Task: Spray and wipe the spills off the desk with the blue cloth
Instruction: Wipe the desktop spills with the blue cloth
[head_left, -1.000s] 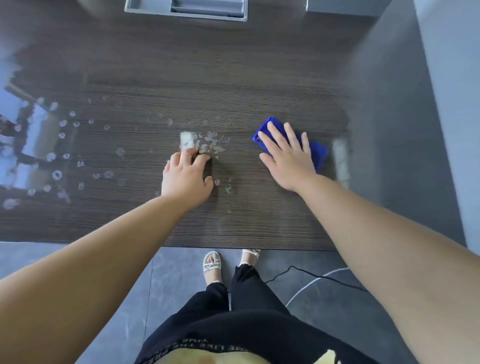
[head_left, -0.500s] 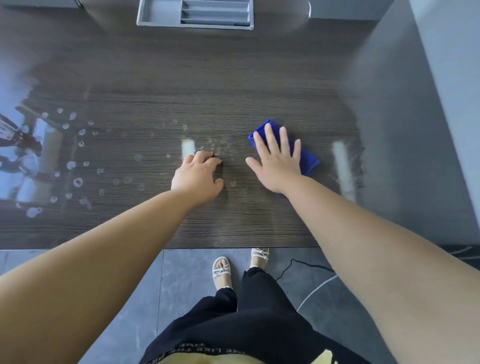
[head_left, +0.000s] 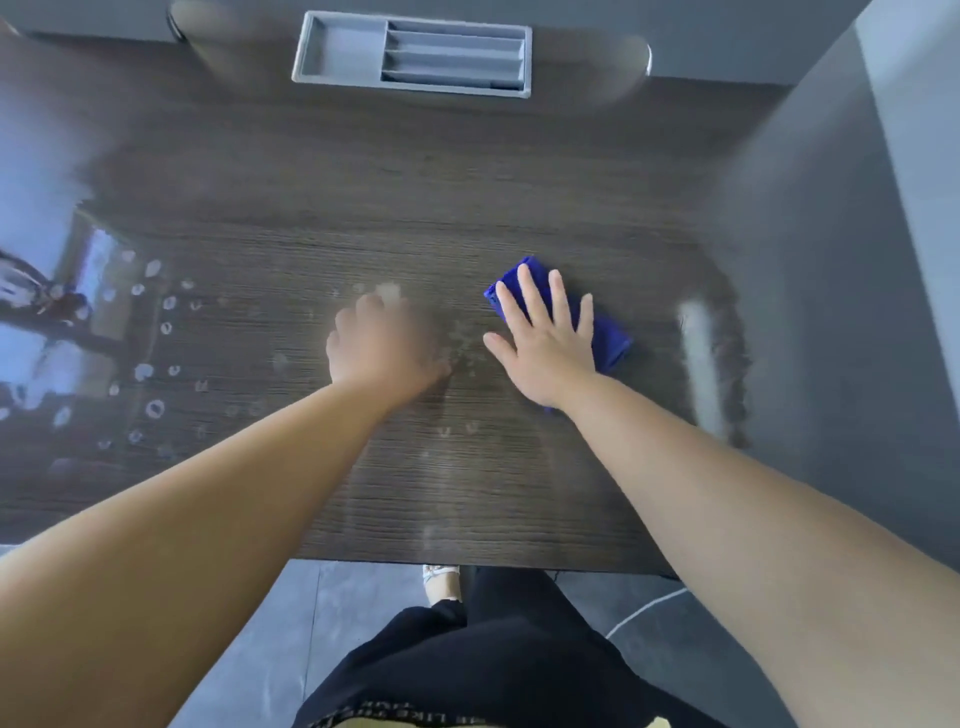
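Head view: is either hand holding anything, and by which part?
The right hand grips nothing: it lies flat, fingers spread, on top of the blue cloth. The left hand is too blurred to tell.

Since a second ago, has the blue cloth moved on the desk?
Yes. The blue cloth has slid a little left, widening its gap from the white streak on its right.

Bright daylight, admitted from the left; strong glare is thrown across the left side of the desk (head_left: 519, 208). The left hand (head_left: 379, 348) is smeared by motion blur. Edges are bowed by wide-angle distortion.
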